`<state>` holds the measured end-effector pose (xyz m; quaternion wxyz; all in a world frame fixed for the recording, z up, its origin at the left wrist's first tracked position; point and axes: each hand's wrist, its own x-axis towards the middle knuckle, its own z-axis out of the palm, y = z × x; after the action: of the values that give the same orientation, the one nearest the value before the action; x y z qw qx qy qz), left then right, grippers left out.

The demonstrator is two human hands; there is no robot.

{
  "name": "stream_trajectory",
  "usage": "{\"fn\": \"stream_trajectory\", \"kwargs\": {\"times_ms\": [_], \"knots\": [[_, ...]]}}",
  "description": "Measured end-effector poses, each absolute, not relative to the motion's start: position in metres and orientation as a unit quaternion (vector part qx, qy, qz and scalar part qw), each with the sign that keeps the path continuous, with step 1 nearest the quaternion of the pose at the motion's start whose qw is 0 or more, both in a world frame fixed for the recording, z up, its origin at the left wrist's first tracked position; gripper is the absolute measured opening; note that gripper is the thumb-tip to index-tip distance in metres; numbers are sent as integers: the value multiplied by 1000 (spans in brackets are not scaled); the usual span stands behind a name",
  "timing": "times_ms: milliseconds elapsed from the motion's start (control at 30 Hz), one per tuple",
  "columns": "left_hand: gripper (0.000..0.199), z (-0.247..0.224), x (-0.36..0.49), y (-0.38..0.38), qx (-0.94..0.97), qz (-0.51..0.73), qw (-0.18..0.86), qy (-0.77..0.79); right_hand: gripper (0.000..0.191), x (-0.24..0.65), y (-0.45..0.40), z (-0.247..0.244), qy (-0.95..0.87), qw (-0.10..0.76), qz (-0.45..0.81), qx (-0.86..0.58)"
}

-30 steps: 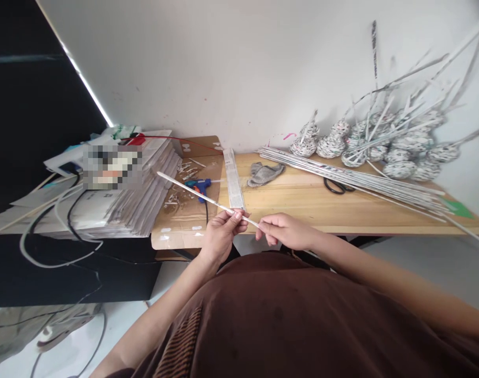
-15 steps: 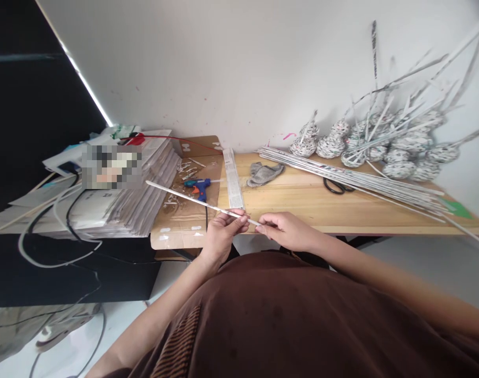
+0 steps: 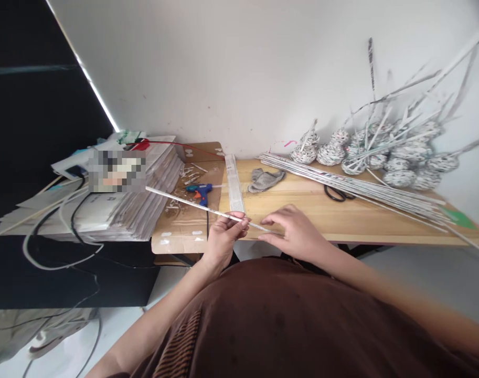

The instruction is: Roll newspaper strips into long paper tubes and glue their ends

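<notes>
Paper stick (image 3: 188, 201) is pinched by the left hand (image 3: 225, 236). The right hand (image 3: 298, 231) is held spread around one end.

Soft, even light brightens the wall (image 3: 231, 79), with faint shadows behind the woven pieces (image 3: 410, 152) at far right. The left hand (image 3: 222, 239) is crisp, the right forearm (image 3: 384, 282) blurred; pixelation (image 3: 117, 172) hides a patch at left; wide-angle distortion stretches the edges.
</notes>
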<state>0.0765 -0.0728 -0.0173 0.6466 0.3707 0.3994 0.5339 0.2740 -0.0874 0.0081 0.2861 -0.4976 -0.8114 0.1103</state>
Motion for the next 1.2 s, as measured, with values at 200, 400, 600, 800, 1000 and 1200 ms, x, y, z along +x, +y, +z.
{"fn": "stream_trajectory", "kwargs": {"times_ms": [200,400,600,800,1000,1200], "knots": [[29,-17,76,-74,353,547,664,369,31,272,-85,3,-777,252,280,-504],[26,-16,76,-74,349,530,684,360,26,268,-83,8,-802,272,234,-478],[25,-17,73,-75,343,530,683,368,42,271,-79,7,-760,171,422,-463],[22,-18,72,-73,342,519,696,359,38,267,-78,2,-819,241,268,-447],[23,-16,69,-75,350,511,699,357,47,274,-75,2,-658,189,613,-395],[22,-13,72,-76,443,477,651,391,37,263,-83,7,-780,249,330,-471]]}}
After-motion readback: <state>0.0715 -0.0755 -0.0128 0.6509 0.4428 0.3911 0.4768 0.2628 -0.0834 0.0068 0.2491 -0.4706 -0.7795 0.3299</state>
